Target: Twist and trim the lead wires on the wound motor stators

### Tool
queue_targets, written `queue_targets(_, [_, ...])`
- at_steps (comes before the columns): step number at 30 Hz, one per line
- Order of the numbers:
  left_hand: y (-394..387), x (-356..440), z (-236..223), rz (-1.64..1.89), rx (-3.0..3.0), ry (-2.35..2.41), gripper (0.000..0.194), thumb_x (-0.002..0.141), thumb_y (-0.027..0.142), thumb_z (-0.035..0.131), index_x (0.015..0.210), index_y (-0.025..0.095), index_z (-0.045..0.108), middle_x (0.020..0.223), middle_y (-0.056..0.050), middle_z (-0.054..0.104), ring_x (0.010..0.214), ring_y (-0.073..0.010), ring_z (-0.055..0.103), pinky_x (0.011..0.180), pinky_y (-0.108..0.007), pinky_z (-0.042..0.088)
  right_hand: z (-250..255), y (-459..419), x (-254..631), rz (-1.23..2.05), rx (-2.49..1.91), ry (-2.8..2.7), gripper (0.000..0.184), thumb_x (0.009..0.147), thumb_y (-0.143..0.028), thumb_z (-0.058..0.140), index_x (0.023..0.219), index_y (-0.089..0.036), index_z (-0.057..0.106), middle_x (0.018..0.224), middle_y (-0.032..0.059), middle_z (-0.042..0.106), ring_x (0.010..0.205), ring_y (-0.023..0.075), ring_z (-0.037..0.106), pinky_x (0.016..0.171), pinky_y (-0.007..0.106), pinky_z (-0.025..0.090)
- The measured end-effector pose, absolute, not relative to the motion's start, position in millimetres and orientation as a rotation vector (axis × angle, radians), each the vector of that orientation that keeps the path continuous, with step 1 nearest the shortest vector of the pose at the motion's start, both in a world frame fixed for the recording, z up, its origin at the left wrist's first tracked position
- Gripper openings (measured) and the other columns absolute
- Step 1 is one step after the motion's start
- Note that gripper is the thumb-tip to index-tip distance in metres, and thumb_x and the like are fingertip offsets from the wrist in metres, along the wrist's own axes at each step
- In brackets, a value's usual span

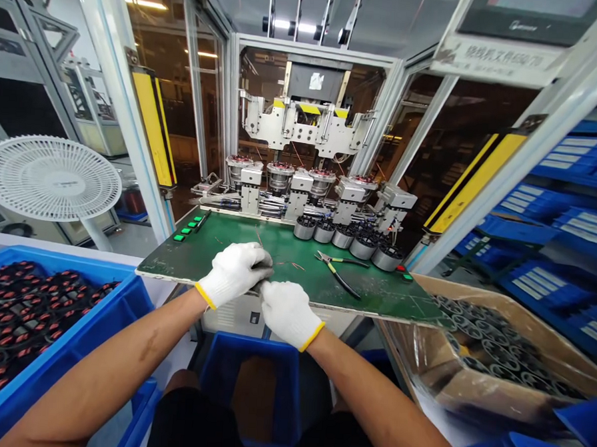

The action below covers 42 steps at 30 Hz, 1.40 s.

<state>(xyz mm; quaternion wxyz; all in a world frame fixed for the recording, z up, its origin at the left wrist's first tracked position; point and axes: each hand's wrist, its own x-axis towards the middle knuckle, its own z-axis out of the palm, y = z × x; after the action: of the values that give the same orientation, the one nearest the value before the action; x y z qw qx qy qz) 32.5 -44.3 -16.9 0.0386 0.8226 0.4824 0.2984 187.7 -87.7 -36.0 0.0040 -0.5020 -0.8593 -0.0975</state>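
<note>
The gloved left hand (233, 275) and right hand (288, 313) meet, fingers pinched together on a small dark piece (262, 285), mostly hidden by them; a green workboard (282, 246) lies beneath the fingertips; thin copper wires (289, 264) lie just beyond; pliers (339, 271) rest to their right; metal canisters (342, 238) stand farther off.

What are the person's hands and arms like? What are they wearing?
The left hand and right hand wear white knit work gloves with yellow cuff edges. The left forearm and right forearm are bare, with no sleeves in view, and the left one has a dark smudge.
</note>
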Motion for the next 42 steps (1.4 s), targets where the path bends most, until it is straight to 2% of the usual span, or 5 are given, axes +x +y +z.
queue_targets(10, [-48,26,-51,1.311,2.608,1.319,0.028,0.080,0.033,0.065,0.106,0.020,0.063,0.103,-0.006,0.067,0.097,-0.0217,0.060,0.087,-0.034,0.046,8,-85,211,-0.743,-1.504,-2.558,0.036,0.092,-0.018,0.031,0.116,-0.021,0.056,0.095,0.0101,0.067,0.077,0.0264,0.066,0.057,0.033,0.043])
queue_targets(17, [-48,27,-36,1.187,2.497,1.496,0.023,0.077,0.043,0.067,0.090,0.025,0.067,0.091,-0.001,0.070,0.088,-0.0204,0.062,0.078,-0.032,0.048,-21,-69,232,-0.122,-1.547,-2.473,0.030,0.094,-0.027,0.037,0.104,-0.023,0.065,0.094,0.0052,0.072,0.089,0.0225,0.067,0.074,0.032,0.050])
queue_targets(24, [-37,15,-26,0.927,2.335,1.594,0.090,0.049,0.051,0.080,0.132,0.030,0.049,0.133,-0.007,0.055,0.119,-0.0349,0.052,0.092,-0.046,0.047,-69,-148,204,-0.594,-0.883,-2.199,0.046,0.093,-0.032,0.033,0.135,-0.022,0.049,0.114,0.0092,0.068,0.073,0.0182,0.064,0.064,0.031,0.050])
queue_targets(36, [-20,28,-41,0.881,2.212,1.439,0.062,0.061,0.034,0.068,0.121,0.030,0.056,0.119,-0.002,0.065,0.108,-0.0271,0.062,0.088,-0.036,0.051,-77,-64,181,-0.726,-1.579,-2.181,0.050,0.096,-0.028,0.029,0.145,-0.028,0.037,0.152,0.0051,0.032,0.070,0.0143,0.062,0.060,0.029,0.045])
queue_targets(42, [-22,30,-36,0.900,2.174,1.439,0.059,0.058,0.046,0.071,0.114,0.032,0.058,0.112,0.000,0.067,0.100,-0.0265,0.065,0.086,-0.037,0.052,-68,-67,171,-0.664,-1.765,-1.936,0.041,0.099,-0.030,0.026,0.130,-0.020,0.052,0.127,0.0113,0.060,0.077,0.0175,0.064,0.064,0.029,0.044])
